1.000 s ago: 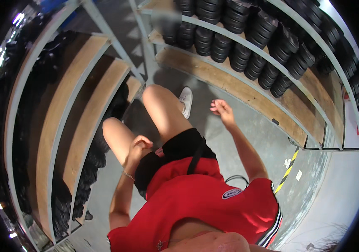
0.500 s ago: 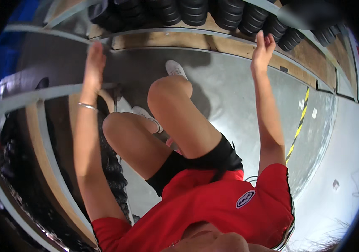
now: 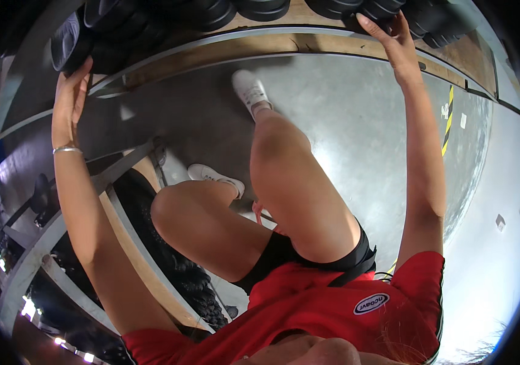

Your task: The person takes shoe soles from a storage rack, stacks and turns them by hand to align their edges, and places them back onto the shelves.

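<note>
Stacks of black, round, ribbed pieces [image 3: 263, 8] line the shelf at the far edge; their exact kind I cannot make out. My left hand [image 3: 72, 91] is raised to the leftmost black stack [image 3: 68, 42], its fingers stretched against the stack's near end. A silver bangle circles that wrist. At the right part of the row, my right hand [image 3: 398, 48] has its thumb and fingers on either side of a black ribbed stack [image 3: 384, 8]. The upper fingertips of this hand are partly hidden by the stack.
A metal-framed wooden shelf edge [image 3: 223, 50] runs across in front of me. At my left stands another metal-and-wood rack [image 3: 127, 261] with black goods. Grey floor [image 3: 339, 109] lies under my white shoes, with yellow-black tape [image 3: 448, 118] at the right.
Both hands have moved forward and outward, from short of the row to contact with black stacks. The row now sits higher in view, and my legs have shifted slightly.
</note>
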Demonstrator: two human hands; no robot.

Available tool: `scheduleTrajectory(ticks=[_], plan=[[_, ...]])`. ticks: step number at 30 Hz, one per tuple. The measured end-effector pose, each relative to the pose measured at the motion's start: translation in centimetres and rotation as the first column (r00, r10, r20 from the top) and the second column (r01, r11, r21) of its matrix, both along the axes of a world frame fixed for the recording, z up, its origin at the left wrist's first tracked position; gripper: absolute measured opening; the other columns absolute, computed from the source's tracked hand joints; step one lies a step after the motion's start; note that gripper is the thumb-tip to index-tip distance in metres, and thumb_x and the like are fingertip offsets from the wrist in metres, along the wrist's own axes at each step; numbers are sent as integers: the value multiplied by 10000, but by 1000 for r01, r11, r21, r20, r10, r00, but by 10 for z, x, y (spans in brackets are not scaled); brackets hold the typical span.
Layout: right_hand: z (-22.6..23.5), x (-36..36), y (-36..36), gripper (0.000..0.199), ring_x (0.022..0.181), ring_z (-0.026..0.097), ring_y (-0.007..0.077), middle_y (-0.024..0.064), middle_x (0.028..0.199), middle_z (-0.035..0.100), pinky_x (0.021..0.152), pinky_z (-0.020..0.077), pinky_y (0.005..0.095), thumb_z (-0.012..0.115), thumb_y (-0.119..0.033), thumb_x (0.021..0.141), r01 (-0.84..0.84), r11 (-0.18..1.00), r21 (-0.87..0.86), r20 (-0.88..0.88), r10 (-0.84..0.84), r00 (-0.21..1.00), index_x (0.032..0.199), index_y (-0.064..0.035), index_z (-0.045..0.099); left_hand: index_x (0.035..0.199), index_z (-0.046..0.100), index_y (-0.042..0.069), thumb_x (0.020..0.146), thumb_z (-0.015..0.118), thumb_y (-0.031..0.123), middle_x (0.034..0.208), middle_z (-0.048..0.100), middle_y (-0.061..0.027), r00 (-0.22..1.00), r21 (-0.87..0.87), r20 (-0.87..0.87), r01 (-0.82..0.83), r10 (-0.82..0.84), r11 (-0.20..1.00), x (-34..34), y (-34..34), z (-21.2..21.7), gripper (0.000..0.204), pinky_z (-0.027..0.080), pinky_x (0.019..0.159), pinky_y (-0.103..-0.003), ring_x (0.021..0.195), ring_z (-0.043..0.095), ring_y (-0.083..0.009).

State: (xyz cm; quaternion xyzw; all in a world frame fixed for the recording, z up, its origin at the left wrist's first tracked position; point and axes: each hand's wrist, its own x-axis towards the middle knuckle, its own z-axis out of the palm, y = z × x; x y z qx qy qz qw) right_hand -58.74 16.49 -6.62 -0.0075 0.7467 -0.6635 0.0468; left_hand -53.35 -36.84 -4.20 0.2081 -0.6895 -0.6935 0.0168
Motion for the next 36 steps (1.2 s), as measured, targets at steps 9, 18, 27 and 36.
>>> scheduleTrajectory(ticks=[9,18,27,36], plan=[[-24,-4,-8,1074,1195,484,261,212,1334,458,1006,411,346,877,-222,684,200,963,179,-224,-158,962,1446,59,174,1109,628,-35,748,734,6,1086,662,-109,979,-244,78,200,-186,949,-2,15,-19,378,484,922,-296,977,643,-197],[-15,-9,-42,1096,1182,514,361,294,1269,498,984,433,384,890,-305,631,404,724,559,-519,-74,852,1398,98,219,927,681,-37,726,794,89,898,679,-34,968,-640,24,207,-250,740,-4,63,-16,263,452,705,-244,757,561,-89],[3,-88,-65,725,993,597,423,242,1129,603,856,497,412,814,-429,707,404,595,695,-444,-87,892,1142,62,506,1220,573,-26,850,704,336,1213,609,-138,992,-900,95,120,-80,420,-61,-69,-87,534,420,958,-359,1108,557,-246],[30,-121,-1,665,1072,562,394,227,1189,574,914,461,384,776,-362,757,258,666,700,-402,69,913,1197,52,496,1265,531,-29,855,686,378,1284,551,-161,984,-843,32,122,-177,524,-79,-30,-86,598,383,1003,-373,1181,505,-268]])
